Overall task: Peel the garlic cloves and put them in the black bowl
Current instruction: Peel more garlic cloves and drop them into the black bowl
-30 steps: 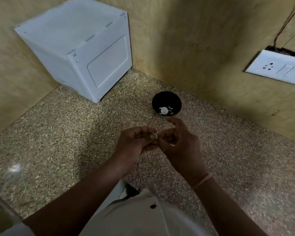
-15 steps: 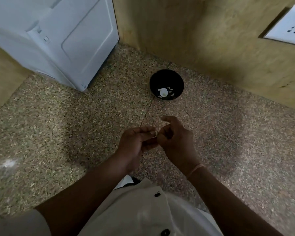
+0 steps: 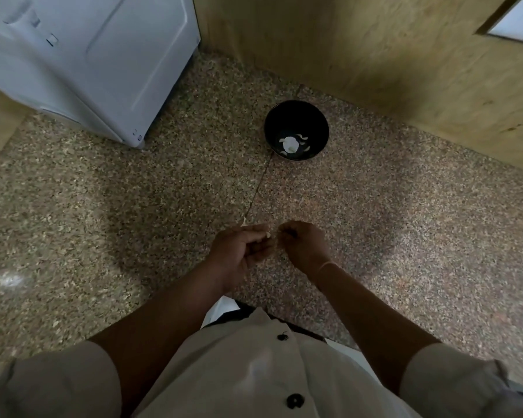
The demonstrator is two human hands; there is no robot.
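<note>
A black bowl (image 3: 296, 119) stands on the speckled stone counter (image 3: 133, 206) near the wall corner. Inside it lie a white piece of garlic (image 3: 290, 143) and a few pale bits around it. Well short of the bowl, my left hand (image 3: 242, 251) pinches a small pale garlic clove (image 3: 267, 235) at its fingertips. A thin pale strip of skin (image 3: 244, 221) shows at the back of that hand. My right hand (image 3: 304, 244) is curled close beside the clove, fingertips at it; what they hold is hidden.
A white box-shaped appliance (image 3: 88, 55) stands at the back left. Yellowish wood-look walls (image 3: 375, 49) close the corner behind the bowl, with a white switch plate (image 3: 520, 22) at the top right. My light buttoned shirt (image 3: 269, 372) fills the bottom of the view.
The view has tilted down and nearer, so the bowl sits higher and farther from my hands. My right forefinger, stretched out a second ago, is now curled in beside the clove.
</note>
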